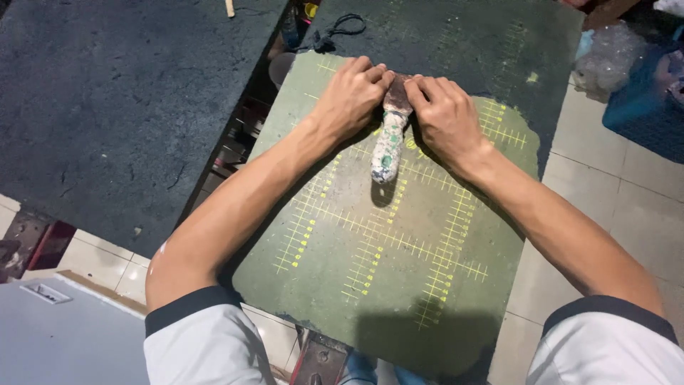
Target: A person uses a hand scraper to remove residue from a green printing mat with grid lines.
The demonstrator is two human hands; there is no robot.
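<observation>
Both hands, the left hand (350, 96) and right hand (443, 114), press curled fingers onto the rusty blade of a paint-crusted, white-handled metal scraper (390, 142), pinning it flat on the worn green cutting mat with yellow grid lines (399, 264), apparently for firm, even downward force.

We've got the scraper (390, 135) lying on the mat (399, 271), between both hands. Left of that mat sits another table (107, 107); plastic bags (613, 57) are far right.

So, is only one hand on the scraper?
No, the left hand and the right hand both press on the blade end of the scraper, on the green mat.
</observation>
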